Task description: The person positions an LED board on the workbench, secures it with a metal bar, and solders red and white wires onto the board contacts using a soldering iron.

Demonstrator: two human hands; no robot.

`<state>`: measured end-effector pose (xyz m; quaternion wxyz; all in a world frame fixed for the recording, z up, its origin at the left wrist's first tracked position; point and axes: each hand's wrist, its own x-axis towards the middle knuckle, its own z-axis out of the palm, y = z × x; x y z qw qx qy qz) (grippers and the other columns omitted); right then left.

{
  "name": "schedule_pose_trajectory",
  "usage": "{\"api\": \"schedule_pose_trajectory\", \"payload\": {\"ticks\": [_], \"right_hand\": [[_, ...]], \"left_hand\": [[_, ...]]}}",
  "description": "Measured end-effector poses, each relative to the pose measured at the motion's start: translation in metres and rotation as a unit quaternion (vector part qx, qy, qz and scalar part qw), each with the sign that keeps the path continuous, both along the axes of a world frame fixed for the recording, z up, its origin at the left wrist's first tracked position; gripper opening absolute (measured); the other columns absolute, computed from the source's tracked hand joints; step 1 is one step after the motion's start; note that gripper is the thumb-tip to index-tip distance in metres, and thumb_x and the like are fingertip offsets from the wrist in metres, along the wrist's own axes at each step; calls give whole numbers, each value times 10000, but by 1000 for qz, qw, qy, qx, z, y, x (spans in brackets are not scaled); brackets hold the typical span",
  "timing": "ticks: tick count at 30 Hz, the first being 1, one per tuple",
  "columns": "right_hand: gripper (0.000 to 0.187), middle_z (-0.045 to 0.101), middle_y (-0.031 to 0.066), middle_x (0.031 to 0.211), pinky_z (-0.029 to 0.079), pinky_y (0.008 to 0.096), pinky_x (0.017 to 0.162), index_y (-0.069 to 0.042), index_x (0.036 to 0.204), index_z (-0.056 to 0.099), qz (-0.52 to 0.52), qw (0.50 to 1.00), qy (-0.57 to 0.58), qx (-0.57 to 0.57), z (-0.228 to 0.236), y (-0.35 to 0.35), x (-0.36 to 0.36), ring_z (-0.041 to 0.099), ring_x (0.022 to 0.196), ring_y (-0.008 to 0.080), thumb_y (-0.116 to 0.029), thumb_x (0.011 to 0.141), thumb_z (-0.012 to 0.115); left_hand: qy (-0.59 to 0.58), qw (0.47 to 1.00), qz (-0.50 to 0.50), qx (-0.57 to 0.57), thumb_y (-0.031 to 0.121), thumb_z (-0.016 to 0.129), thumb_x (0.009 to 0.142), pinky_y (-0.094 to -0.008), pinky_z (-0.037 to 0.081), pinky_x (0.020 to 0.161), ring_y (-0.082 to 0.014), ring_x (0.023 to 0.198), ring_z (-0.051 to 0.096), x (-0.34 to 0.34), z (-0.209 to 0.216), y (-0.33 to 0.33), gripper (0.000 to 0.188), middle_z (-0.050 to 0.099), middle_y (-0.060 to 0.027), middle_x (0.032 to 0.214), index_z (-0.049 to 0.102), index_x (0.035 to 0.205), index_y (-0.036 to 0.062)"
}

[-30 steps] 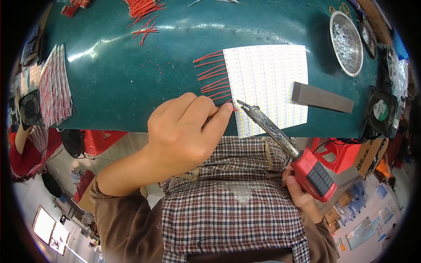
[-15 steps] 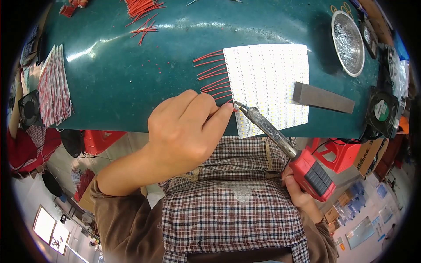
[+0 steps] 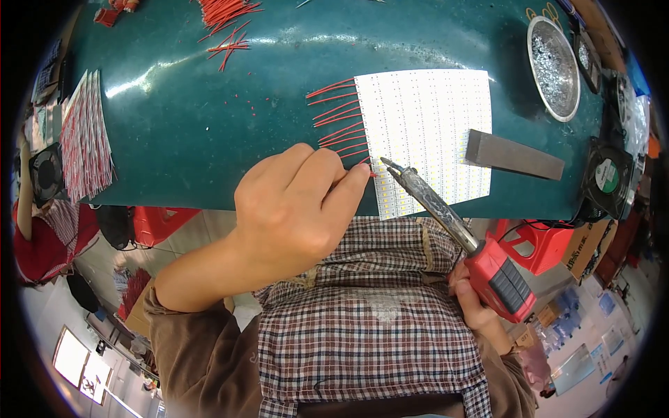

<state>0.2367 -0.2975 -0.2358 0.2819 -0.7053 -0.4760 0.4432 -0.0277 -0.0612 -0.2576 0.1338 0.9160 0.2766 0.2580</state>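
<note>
My left hand (image 3: pixel 293 205) is closed in a pinch on a short red wire (image 3: pixel 371 174) at the left edge of the white LED board (image 3: pixel 425 118). Above it, several red wires (image 3: pixel 338 109) stick out from that same edge. My right hand (image 3: pixel 474 303) grips the red handle of a soldering iron (image 3: pixel 446 216), its fingers partly hidden behind the handle. The iron's tip is over the board, a little right of my left fingertips and apart from the wire. A dark grey block (image 3: pixel 516 155) lies across the board's right side.
A metal bowl (image 3: pixel 554 70) with silvery bits stands at the far right, near a small black fan (image 3: pixel 603 177). Loose red wires (image 3: pixel 226 14) lie at the back. Bundled red-and-white strips (image 3: pixel 89 139) rest on the left. Red stools (image 3: pixel 533 247) stand below the table edge.
The soldering iron's tip has drawn back slightly to the right, away from my left fingertips. My left hand has stayed in place.
</note>
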Motion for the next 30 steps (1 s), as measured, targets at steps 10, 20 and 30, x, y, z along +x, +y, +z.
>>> {"api": "schedule_pose_trajectory", "payload": {"ticks": [10, 20, 30], "right_hand": [[284, 741, 179, 974, 599, 411, 765, 10, 1056, 734, -28, 1000, 1, -8, 3, -2, -2, 743, 831, 354, -136, 823, 803], [273, 741, 173, 977, 615, 452, 808, -9, 1036, 741, 11, 1000, -18, -19, 2, -7, 1, 752, 878, 389, -191, 843, 806], [240, 722, 163, 927, 614, 447, 763, -20, 1000, 739, 26, 1000, -17, 1, 2, 2, -1, 742, 837, 391, -170, 829, 814]], "left_hand": [[-26, 1000, 7, 0, -27, 816, 658, -312, 412, 492, -183, 648, 579, 3, 3, -3, 317, 591, -17, 760, 806, 968, 38], [-15, 1000, -4, 11, -21, 828, 668, -298, 378, 464, -155, 585, 545, -1, -3, -5, 332, 574, -4, 723, 819, 994, 38], [-8, 1000, -1, 8, -22, 836, 681, -301, 356, 456, -157, 571, 526, 1, -2, -4, 293, 538, -9, 705, 812, 969, 27]]}}
